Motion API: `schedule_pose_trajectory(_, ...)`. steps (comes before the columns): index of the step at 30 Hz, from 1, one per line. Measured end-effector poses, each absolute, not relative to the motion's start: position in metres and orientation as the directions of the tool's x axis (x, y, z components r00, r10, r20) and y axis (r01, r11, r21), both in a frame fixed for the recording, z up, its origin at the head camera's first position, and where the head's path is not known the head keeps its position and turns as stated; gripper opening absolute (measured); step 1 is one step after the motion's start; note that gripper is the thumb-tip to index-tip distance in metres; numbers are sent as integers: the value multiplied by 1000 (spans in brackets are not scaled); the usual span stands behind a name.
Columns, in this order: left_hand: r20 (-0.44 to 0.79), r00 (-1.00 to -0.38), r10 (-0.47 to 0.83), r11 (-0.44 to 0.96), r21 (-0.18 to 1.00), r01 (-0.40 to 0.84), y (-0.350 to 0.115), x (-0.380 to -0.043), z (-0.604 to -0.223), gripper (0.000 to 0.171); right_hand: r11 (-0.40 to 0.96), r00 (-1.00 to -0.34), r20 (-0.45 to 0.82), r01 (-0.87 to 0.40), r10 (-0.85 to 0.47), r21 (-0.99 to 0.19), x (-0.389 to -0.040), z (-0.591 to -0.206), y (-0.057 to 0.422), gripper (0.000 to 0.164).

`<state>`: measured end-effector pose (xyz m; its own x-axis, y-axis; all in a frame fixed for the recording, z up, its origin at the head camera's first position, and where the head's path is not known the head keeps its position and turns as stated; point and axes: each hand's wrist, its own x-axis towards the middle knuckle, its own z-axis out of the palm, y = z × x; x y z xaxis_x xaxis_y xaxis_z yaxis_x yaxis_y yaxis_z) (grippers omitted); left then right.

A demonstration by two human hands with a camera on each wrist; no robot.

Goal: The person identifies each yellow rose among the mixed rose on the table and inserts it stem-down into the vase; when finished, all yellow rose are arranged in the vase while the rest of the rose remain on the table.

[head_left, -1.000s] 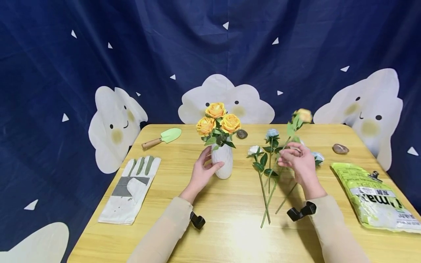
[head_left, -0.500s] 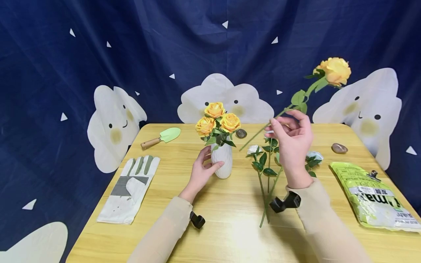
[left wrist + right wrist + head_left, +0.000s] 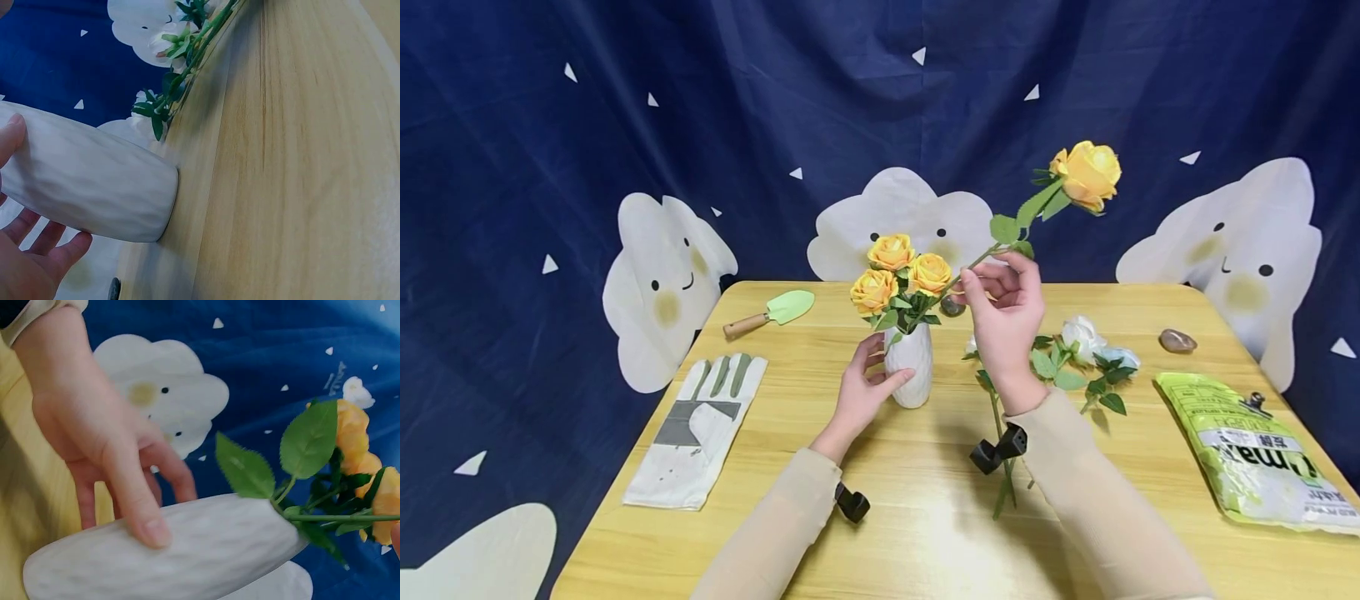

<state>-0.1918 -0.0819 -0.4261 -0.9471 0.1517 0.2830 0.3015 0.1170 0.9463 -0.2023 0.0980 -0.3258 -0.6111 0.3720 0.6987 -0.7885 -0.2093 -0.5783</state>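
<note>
A white textured vase (image 3: 910, 367) stands upright on the table, holding three yellow roses (image 3: 874, 292). My left hand (image 3: 863, 398) grips its side, thumb in front and fingers behind, as the left wrist view of the vase (image 3: 87, 175) also shows. Between thumb and fingers, my right hand (image 3: 1009, 329) pinches the stem of another yellow rose (image 3: 1088, 173). That rose slants, bloom up to the right, its lower stem reaching in among the leaves at the vase mouth. In the right wrist view the stem (image 3: 369, 518) runs toward the mouth; its tip is hidden by foliage.
Right of the vase lie a white rose (image 3: 1082, 337), a light blue rose (image 3: 1120, 358) and other stems, partly behind my right arm. A green bag (image 3: 1262, 458) and brown stone (image 3: 1177, 341) lie farther right. Leftward are a glove (image 3: 696, 437) and trowel (image 3: 790, 307); a dark stone (image 3: 952, 306) sits behind.
My right hand has lifted the yellow rose from among the flowers on the table and carried it left to the vase mouth. My left hand has kept its grip on the vase.
</note>
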Motion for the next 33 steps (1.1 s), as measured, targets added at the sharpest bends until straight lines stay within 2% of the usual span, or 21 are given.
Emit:
schedule_pose_trajectory(4, 288, -945, 153, 125, 943, 307, -82, -192, -426, 63, -177, -627, 697, -774, 348, -608, -207, -331, 95, 31)
schedule_pose_trajectory(9, 286, -947, 145, 138, 942, 306, -84, -191, -425, 63, -139, -687, 660, -718, 304, -682, -209, -337, 91, 32)
schedule_pose_trajectory(17, 297, -942, 155, 141, 937, 319, -81, -192, -423, 62, -307, -808, 498, -582, 314, -753, -219, -347, 86, 36)
schedule_pose_trajectory(24, 302, -946, 116, 166, 933, 318, -83, -205, -450, 64, -205, -823, 504, -558, 263, -804, -217, -358, 83, 36)
schedule_pose_trajectory(33, 314, -942, 114, 157, 931, 330, -84, -209, -455, 64, -263, -821, 477, -558, 314, -787, -205, -370, 77, 30)
